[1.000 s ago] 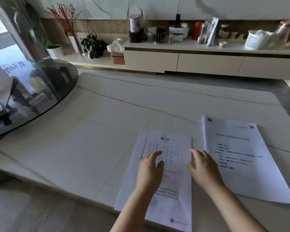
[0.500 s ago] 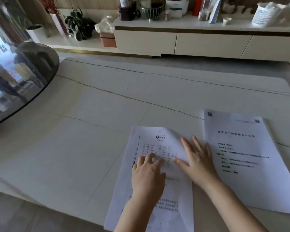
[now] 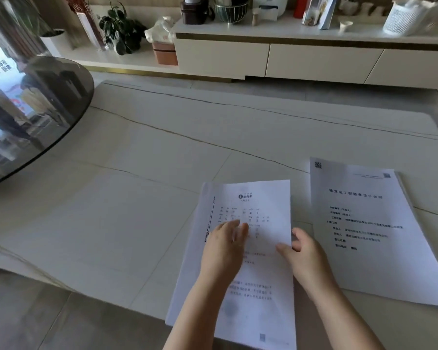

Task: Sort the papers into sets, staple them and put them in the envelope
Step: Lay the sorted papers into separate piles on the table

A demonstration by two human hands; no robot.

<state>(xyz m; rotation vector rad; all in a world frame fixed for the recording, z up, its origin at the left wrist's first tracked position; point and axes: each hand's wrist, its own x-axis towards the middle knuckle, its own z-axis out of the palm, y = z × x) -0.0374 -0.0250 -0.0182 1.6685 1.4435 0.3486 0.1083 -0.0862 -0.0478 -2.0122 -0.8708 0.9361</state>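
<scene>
A dark round glass top (image 3: 33, 117) is overlapping the pale table (image 3: 137, 198) at the left. The near paper set (image 3: 261, 274) is lying lengthwise away from the person, its near end overhanging the table edge; a second set (image 3: 369, 236) is lying just right. The left hand (image 3: 224, 248) is pressing flat, fingers straight. The right hand (image 3: 302, 253) is pinching the near set's right edge.

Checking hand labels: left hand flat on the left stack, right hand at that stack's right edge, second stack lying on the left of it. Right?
Not quite. The head view shows the second stack lying to the right of the left stack, not the left. The rest holds: left hand rests flat on the left stack, right hand is at its right edge.
</scene>
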